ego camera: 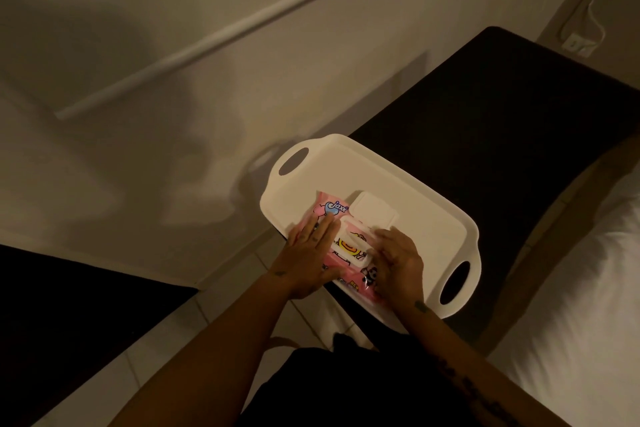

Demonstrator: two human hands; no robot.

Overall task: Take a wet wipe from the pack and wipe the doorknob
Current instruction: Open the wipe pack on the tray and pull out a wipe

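Note:
A pink wet wipe pack [334, 210] with cartoon print lies on a white tray [408, 191]. Its white flip lid [375, 211] stands swung open toward the far side. My left hand [310, 253] lies flat on the pack's left end, fingers stretched out, pressing it down. My right hand [398, 262] rests on the pack's right part, fingers curled at the opening; whether they pinch a wipe is hidden. No doorknob is in view.
The tray with two cut-out handles sits on a dark table [519, 107], partly overhanging its near-left edge. A white bed [588, 305] is at the right. A pale wall with a white rail [242, 24] is behind. A dark mat [69, 315] lies on the tiled floor.

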